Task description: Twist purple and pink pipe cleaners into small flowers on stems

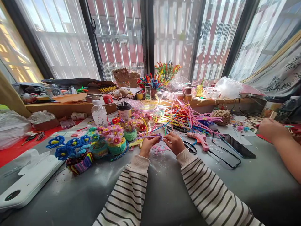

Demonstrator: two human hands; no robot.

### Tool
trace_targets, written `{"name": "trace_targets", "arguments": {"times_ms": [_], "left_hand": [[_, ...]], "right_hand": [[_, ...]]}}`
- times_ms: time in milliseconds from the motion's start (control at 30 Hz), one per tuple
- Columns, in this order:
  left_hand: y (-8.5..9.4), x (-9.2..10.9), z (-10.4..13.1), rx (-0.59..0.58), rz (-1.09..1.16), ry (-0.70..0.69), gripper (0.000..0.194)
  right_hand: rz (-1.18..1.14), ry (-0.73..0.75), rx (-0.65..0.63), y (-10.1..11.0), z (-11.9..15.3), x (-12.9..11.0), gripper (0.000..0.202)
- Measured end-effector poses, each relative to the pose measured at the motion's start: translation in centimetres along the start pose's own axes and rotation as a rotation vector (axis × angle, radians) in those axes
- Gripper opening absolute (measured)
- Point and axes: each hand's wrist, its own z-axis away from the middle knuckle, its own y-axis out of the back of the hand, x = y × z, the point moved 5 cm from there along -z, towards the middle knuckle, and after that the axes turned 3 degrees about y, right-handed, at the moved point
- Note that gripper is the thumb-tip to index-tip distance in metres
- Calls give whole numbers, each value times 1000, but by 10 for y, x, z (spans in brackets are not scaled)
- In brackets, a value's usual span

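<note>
My left hand [149, 146] pinches a purple pipe cleaner [160, 137] whose straight length runs off to the left. Its small curled end lies between both hands. My right hand [174, 143] is closed at that end, fingertips pressed together. Pink fuzzy clippings [161, 149] are scattered on the table just below the hands. Black-handled scissors [191, 147] and a pink glue gun [201, 141] lie right of my right hand. Left of my left hand stand pots of pipe-cleaner flowers, pink [114, 135] and blue [74, 147].
A heap of colored pipe cleaners [185, 117] lies behind my hands. A phone [238, 146], a twine ball [221, 117], a lidded cup [124, 111] and a plastic bottle [98, 113] surround the work area. Another person's hand [272, 130] is at the far right.
</note>
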Motion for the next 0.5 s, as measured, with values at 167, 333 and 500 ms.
{"name": "trace_targets", "arguments": {"times_ms": [167, 333, 500], "left_hand": [[-1, 0, 1, -1, -17, 23, 24], [0, 1, 2, 32, -99, 7, 24], [1, -2, -1, 34, -130, -20, 26]], "right_hand": [[-16, -16, -30, -3, 0, -3, 16], [-2, 4, -55, -4, 0, -3, 18], [98, 24, -39, -5, 1, -6, 16]]}}
